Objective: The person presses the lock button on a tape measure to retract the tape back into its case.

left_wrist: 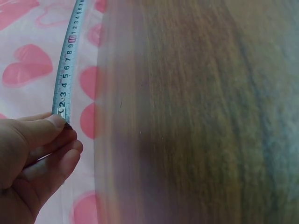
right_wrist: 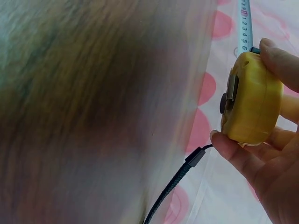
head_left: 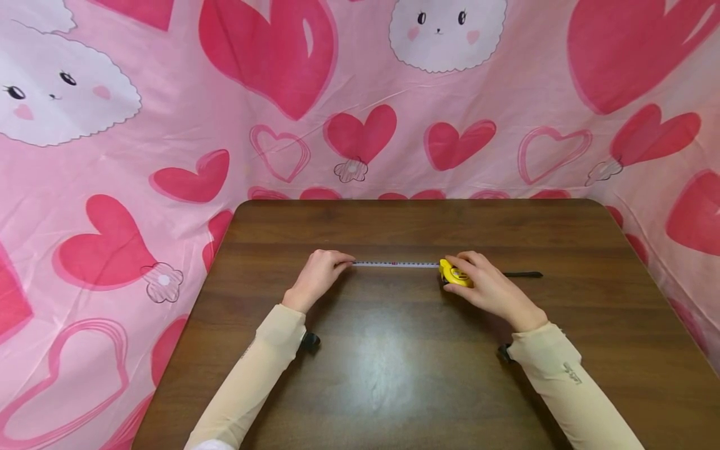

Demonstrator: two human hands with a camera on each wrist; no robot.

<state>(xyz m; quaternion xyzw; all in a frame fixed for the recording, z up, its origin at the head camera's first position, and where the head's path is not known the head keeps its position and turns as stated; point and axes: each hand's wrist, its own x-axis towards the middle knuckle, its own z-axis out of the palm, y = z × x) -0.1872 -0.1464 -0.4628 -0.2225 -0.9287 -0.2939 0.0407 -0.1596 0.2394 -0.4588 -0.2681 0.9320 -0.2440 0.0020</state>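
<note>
A yellow tape measure is gripped in my right hand, its case held between thumb and fingers. From the case a white blade with printed numbers stretches leftward over the table. My left hand pinches the blade's free end between thumb and fingertips. In the left wrist view the blade shows its first numbers close to the thumb. The right wrist view shows the yellow case from its side, with a metal clip. A black wrist strap hangs from the case.
The brown wooden table has rounded far corners. Behind it and to both sides hangs a pink cloth printed with hearts and white faces. Beige sleeves cover both forearms, with black straps or mounts at the wrists.
</note>
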